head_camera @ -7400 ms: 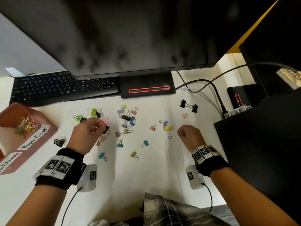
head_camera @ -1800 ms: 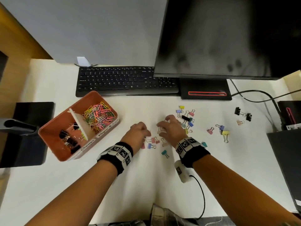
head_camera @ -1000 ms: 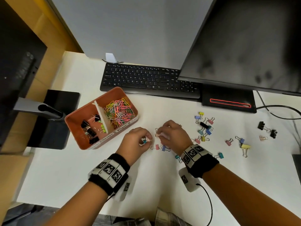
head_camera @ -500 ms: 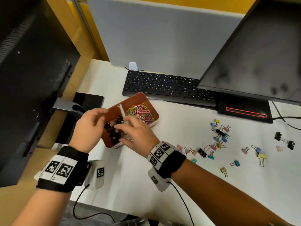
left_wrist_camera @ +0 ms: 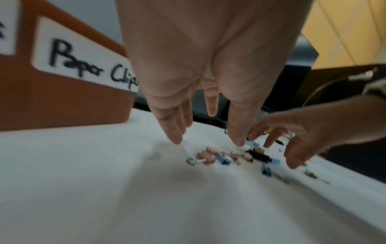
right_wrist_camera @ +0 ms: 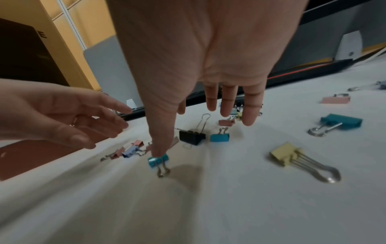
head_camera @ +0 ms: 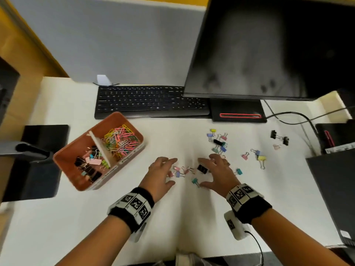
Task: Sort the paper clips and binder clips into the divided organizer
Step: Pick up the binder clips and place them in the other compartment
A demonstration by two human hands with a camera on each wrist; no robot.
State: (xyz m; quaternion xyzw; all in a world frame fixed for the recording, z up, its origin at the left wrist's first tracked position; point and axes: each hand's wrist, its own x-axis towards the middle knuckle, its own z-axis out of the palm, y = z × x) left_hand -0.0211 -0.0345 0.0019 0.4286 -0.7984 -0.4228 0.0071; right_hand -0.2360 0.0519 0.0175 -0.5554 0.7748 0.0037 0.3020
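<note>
White counter [head_camera: 172, 223] fills the near view; just beyond its bare front, the left hand [head_camera: 159, 174] and right hand [head_camera: 218, 172] hover with fingers spread and holding nothing, flanking a small cluster of binder clips [head_camera: 181, 170]; the right thumb tip touches a teal binder clip [right_wrist_camera: 158, 161], and a black binder clip [head_camera: 202, 168] lies under the right palm. Further left sits the divided organizer [head_camera: 67, 169]: its near compartment holds black and pastel binder clips, its far one a heap of coloured paper clips [head_camera: 120, 140]. Further right, more binder clips lie scattered, some near the monitor base [head_camera: 238, 112], two black ones [head_camera: 279, 137] well apart; behind is a keyboard [head_camera: 149, 101]. No loose paper clips show, so that half looks done; roughly twenty binder clips appear left.
</note>
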